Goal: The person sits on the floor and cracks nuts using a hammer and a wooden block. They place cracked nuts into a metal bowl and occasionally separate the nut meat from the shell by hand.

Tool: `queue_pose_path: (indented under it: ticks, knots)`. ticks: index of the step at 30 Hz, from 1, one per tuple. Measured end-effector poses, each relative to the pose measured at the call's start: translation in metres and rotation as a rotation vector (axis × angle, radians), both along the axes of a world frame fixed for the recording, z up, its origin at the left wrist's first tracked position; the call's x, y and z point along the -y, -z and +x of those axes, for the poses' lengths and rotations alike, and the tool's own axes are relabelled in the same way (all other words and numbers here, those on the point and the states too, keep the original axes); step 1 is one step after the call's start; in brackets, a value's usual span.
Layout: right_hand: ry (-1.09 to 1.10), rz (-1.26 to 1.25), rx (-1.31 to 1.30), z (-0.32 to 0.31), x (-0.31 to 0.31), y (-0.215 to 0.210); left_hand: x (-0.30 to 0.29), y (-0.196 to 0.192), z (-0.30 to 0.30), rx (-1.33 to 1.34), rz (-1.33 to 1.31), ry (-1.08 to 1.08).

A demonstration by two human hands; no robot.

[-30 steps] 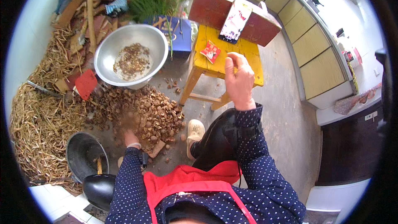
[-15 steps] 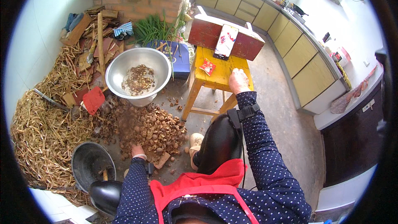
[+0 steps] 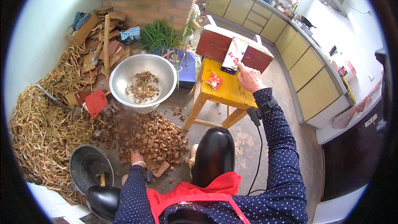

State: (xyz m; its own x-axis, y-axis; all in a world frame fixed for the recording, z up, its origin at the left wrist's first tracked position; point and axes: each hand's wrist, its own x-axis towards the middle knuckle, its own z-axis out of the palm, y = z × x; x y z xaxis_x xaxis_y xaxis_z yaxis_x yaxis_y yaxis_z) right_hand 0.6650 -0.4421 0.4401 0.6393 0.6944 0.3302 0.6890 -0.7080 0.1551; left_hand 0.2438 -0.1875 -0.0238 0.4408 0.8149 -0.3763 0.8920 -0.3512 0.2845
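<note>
Two hands, one shell heap, one phone.

We note the left hand [image 3: 137,157] resting palm-down, empty, on the one nutshell heap [image 3: 155,135] on the floor, below one steel bowl [image 3: 143,81]; the right hand [image 3: 250,79], one finger extended, touches one phone [image 3: 234,54] propped on the yellow bench [image 3: 226,91].

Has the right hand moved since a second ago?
Yes. The right hand went from raised over the yellow stool's near edge to its far side, a fingertip now touching the phone propped against the red box.
</note>
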Motion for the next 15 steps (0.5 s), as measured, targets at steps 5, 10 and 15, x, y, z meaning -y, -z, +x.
queue_pose_path:
  ticks: [5, 10, 15]
  knots:
    - [-0.044, -0.120, 0.074, 0.018, -0.003, 0.003, -0.003, -0.040, -0.006, 0.108, -0.060, -0.124]
    - [0.159, -0.045, 0.152, 0.035, 0.013, -0.002, -0.020, -0.085, -0.006, 0.397, 0.007, -0.214]
    - [0.116, 0.238, 0.153, 0.009, 0.035, -0.013, -0.085, -0.146, -0.001, 0.404, 0.134, 0.095]
